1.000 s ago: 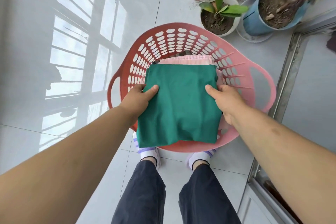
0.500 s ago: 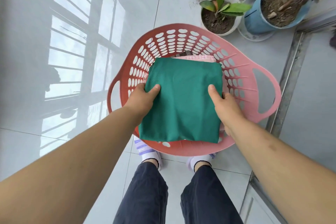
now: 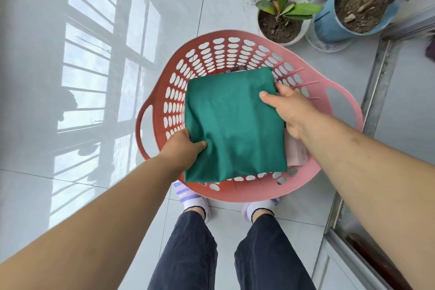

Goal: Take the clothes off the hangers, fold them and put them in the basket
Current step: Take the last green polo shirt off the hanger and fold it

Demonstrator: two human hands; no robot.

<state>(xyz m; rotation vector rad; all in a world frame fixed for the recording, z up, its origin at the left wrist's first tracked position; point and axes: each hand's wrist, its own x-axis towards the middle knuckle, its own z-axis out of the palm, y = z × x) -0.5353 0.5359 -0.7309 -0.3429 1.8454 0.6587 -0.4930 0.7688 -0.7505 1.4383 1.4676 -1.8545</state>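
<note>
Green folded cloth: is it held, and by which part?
Green folded cloth is held by both hands: left hand on its lower left edge, right hand on its upper right edge.

head cam — only view | looks steeply down, slightly forward | close above the basket (image 3: 247, 192)

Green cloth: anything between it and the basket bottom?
Head view: a folded pink cloth lies under the green cloth in the basket; a checked edge peeks out at the far side.
</note>
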